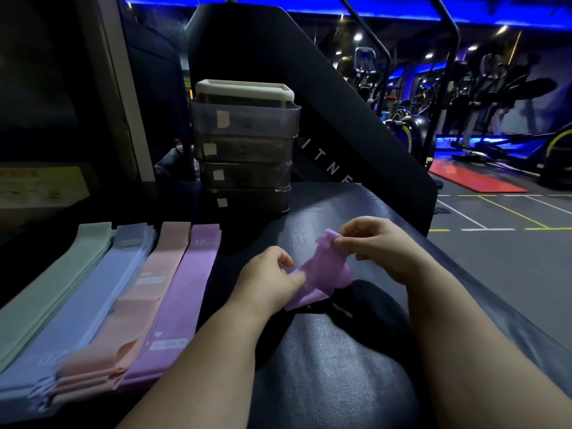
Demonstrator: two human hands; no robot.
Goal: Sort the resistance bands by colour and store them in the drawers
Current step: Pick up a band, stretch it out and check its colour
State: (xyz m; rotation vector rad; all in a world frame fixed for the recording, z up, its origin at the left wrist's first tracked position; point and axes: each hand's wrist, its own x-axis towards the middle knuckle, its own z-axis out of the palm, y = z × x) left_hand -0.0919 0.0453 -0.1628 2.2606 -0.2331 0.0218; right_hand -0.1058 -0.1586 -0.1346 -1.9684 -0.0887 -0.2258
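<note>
— Left hand [266, 280] doing what?
— Pinching one end of a crumpled purple band [325, 267]; the right hand [374, 246] pinches the other end, fingers curled
— Where, against the drawer stack [244, 150]?
— In front of it, slightly right, over the dark pad [340, 351]. Green pile [55, 283], blue pile [93, 292], pink pile [145, 292] and purple pile [182, 292] lie side by side to its front left

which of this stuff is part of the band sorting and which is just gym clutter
Part of the job:
purple band, pinched by left hand and right hand
green pile, blue pile, pink pile, purple pile
drawer stack

Just lying about:
red mat
exercise machines
</note>
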